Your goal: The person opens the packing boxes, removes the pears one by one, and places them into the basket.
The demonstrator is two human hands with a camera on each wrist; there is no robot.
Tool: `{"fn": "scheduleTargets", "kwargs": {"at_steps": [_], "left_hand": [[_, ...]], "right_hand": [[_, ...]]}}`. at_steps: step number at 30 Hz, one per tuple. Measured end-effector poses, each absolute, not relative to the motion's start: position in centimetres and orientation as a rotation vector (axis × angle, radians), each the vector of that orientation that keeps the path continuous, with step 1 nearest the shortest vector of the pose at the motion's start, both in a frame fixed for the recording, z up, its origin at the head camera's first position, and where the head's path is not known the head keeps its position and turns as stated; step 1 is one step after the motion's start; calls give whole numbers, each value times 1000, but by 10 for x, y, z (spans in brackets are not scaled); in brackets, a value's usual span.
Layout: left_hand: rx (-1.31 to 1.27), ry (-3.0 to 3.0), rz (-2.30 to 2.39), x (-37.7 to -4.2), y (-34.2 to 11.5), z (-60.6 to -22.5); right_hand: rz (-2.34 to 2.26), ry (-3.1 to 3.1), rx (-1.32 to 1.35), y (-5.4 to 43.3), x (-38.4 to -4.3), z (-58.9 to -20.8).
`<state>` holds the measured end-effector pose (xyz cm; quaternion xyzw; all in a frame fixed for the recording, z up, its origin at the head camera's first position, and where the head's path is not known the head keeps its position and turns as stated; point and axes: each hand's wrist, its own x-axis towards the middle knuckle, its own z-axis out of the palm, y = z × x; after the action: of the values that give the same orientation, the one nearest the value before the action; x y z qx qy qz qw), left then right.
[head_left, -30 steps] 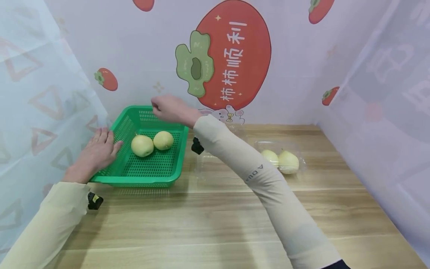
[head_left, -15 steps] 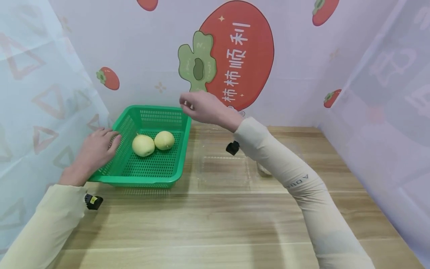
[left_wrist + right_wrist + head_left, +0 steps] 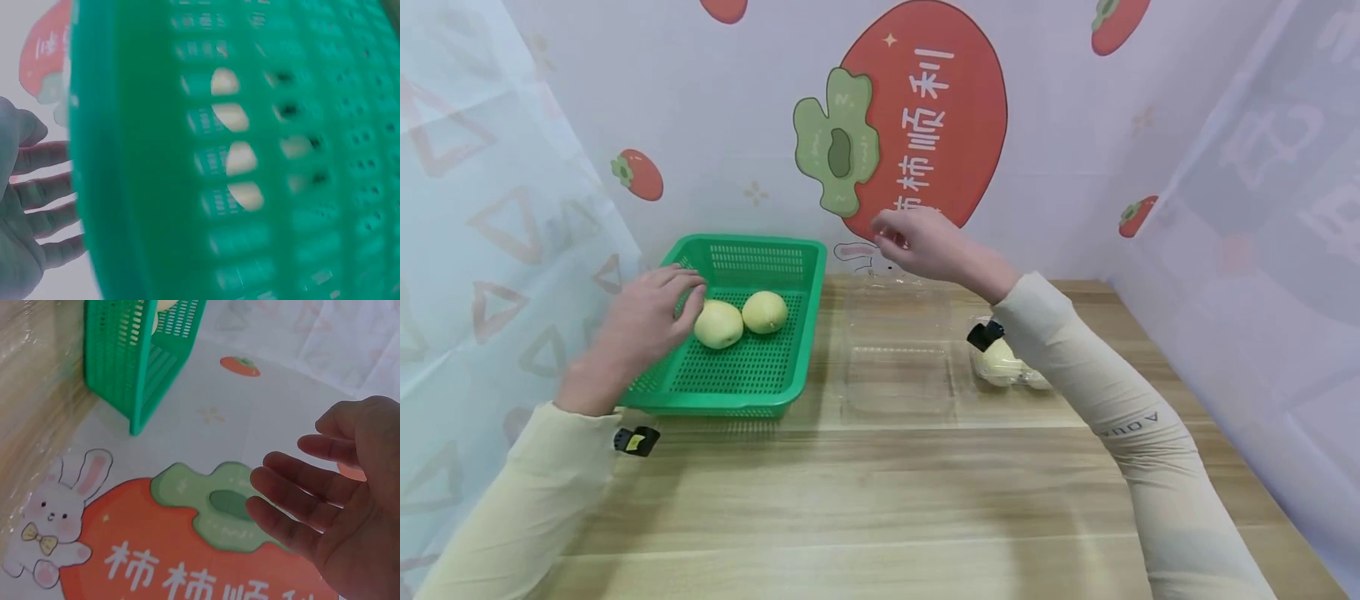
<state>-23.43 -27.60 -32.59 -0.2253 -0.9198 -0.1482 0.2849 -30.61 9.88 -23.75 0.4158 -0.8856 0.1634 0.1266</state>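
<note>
Two pale yellow pears (image 3: 718,324) lie side by side in a green plastic basket (image 3: 815,325) at the left. My left hand (image 3: 643,325) is over the basket's left side, fingers loosely bent and holding nothing. In the left wrist view its fingers spread beside the basket's rim. My right hand (image 3: 925,243) hangs in the air behind an open clear plastic container (image 3: 898,379) on the table. The right wrist view shows that hand (image 3: 356,500) with a bare palm and slightly bent fingers.
A clear container with pears (image 3: 1000,364) stands to the right, partly hidden by the right sleeve. Cloth with printed persimmons (image 3: 970,100) hangs behind the wooden table (image 3: 850,508), and more cloth closes off both sides.
My right hand has moved rightward, away from above the basket. My left hand has come off the basket's left rim and shifted right over it. Both pears stay in place.
</note>
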Motion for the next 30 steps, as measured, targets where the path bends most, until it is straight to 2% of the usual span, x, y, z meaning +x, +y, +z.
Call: {"fn": "scheduleTargets", "kwargs": {"at_steps": [12, 30], "left_hand": [[-741, -2267, -515, -225, -228, -322], [-954, -2283, -539, -216, -155, -327]], "right_hand": [[646, -2600, 1149, 164, -304, -258], [791, -2745, 675, 257, -303, -294]]}}
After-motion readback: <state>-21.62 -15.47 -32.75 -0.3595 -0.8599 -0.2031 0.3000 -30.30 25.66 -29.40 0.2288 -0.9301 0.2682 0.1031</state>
